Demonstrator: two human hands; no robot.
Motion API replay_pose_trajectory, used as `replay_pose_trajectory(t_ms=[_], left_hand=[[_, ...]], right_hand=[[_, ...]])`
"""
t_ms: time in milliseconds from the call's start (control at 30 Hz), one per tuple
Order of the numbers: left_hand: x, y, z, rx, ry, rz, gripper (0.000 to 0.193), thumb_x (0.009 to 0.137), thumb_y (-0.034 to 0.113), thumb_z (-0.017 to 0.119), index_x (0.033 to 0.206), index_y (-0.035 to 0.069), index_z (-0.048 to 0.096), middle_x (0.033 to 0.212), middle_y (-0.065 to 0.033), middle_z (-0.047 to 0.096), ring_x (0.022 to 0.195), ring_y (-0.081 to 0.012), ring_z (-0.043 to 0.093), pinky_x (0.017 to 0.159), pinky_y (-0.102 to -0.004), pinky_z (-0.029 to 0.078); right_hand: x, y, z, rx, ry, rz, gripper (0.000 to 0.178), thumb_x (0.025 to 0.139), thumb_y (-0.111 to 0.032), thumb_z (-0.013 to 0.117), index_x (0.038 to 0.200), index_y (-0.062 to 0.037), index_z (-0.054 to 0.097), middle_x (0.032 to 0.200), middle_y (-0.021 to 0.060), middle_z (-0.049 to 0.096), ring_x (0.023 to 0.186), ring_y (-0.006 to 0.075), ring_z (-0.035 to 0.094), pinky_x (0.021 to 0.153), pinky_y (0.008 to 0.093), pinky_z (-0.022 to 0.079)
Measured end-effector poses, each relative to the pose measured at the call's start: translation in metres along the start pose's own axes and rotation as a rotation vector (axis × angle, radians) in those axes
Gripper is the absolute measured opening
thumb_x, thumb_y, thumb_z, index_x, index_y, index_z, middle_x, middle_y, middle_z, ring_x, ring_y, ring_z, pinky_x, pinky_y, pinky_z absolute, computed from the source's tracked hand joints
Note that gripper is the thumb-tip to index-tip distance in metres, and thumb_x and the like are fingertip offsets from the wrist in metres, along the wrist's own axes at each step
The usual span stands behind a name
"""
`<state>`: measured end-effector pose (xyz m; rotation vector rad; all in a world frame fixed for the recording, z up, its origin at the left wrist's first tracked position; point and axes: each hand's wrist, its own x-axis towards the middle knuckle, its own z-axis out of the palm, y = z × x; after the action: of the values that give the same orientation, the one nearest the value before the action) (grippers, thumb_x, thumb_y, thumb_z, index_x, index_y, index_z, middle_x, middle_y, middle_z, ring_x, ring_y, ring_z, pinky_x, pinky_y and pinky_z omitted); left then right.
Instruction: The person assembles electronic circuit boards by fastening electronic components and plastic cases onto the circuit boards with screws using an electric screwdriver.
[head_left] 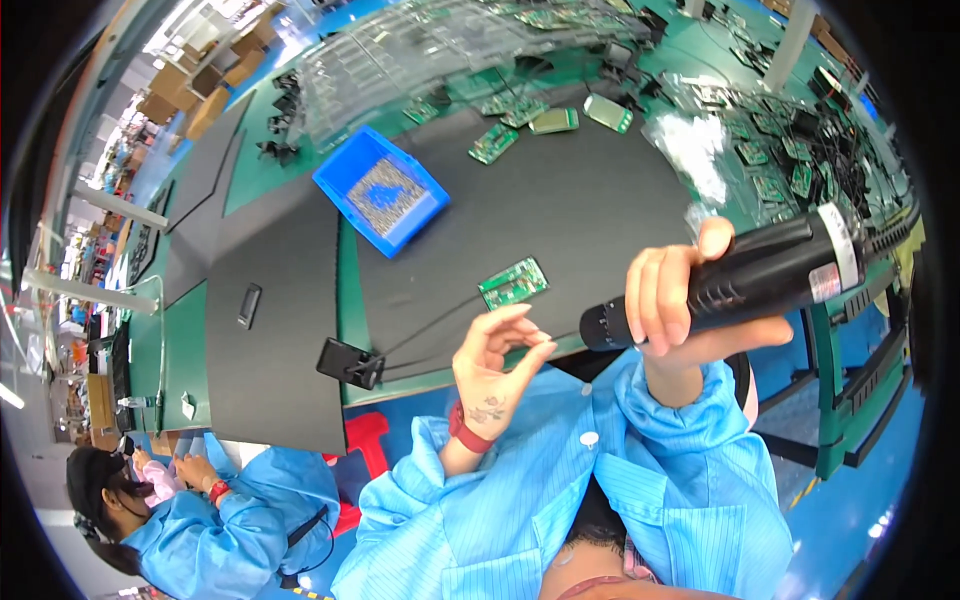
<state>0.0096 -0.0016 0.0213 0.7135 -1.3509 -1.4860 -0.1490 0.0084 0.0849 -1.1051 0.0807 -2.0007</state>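
My right hand (672, 305) is wrapped round a black electric screwdriver (765, 270), which lies almost level with its tip end pointing left. Close to that tip, my left hand (497, 365) pinches thumb and fingertips together; whatever is between them is too small to make out. Just beyond my left hand a green circuit board (514, 284) rests on the black mat (590, 210). Thin black cables run from the board's area to a black plastic part (348, 363) at the mat's near left. Farther off stands a blue bin (400, 240) holding many small metal pieces.
Several circuit boards (493, 144) lie along the mat's far edge, with clear plastic trays (380, 70) behind. Boards and black cables (830, 160) pile up at the right. A small black piece (250, 305) lies on the left mat. A co-worker (220, 510) sits at the lower left.
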Motion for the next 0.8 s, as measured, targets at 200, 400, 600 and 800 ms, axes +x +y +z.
replay_pose_trajectory(t_ms=[200, 400, 600, 800], left_hand=[[0.002, -0.005, -0.002, -0.019, -0.007, 0.044, 0.046, 0.064, -0.013, 0.065, 0.105, 0.0, 0.048, 0.08, -0.0088, 0.055, 0.074, -0.0145, 0.057, 0.073, -0.023, 0.047], [0.0, -0.005, -0.003, -0.015, -0.012, 0.049, 0.047, 0.063, -0.013, 0.065, 0.105, 0.0, 0.048, 0.08, -0.0089, 0.055, 0.074, -0.0143, 0.057, 0.072, -0.0229, 0.047], [-0.002, -0.008, -0.005, -0.005, -0.031, 0.043, 0.046, 0.064, -0.012, 0.065, 0.105, 0.0, 0.049, 0.08, -0.0085, 0.055, 0.073, -0.0145, 0.058, 0.072, -0.0229, 0.048], [-0.004, -0.011, -0.008, 0.064, -0.058, 0.006, 0.045, 0.063, -0.012, 0.066, 0.105, 0.0, 0.05, 0.081, -0.0082, 0.054, 0.073, -0.0152, 0.059, 0.072, -0.0235, 0.049]], right_hand=[[0.0, 0.009, -0.004, 0.065, 0.062, 0.01, 0.072, 0.067, -0.064, 0.055, 0.108, -0.0083, 0.037, 0.048, -0.0008, 0.05, 0.032, 0.0067, 0.044, 0.032, 0.0167, 0.038], [-0.002, 0.015, -0.002, 0.104, 0.083, 0.037, 0.071, 0.067, -0.064, 0.055, 0.107, -0.0086, 0.037, 0.049, -0.0002, 0.051, 0.033, 0.0072, 0.044, 0.032, 0.0171, 0.038], [-0.005, 0.018, -0.004, 0.081, 0.043, 0.08, 0.07, 0.067, -0.064, 0.055, 0.106, -0.0089, 0.038, 0.05, 0.0004, 0.051, 0.034, 0.0079, 0.045, 0.032, 0.0182, 0.039], [-0.005, 0.025, -0.012, 0.132, -0.117, 0.056, 0.084, 0.06, -0.071, 0.052, 0.104, -0.001, 0.039, 0.049, 0.0024, 0.05, 0.036, 0.0102, 0.045, 0.033, 0.0208, 0.039]])
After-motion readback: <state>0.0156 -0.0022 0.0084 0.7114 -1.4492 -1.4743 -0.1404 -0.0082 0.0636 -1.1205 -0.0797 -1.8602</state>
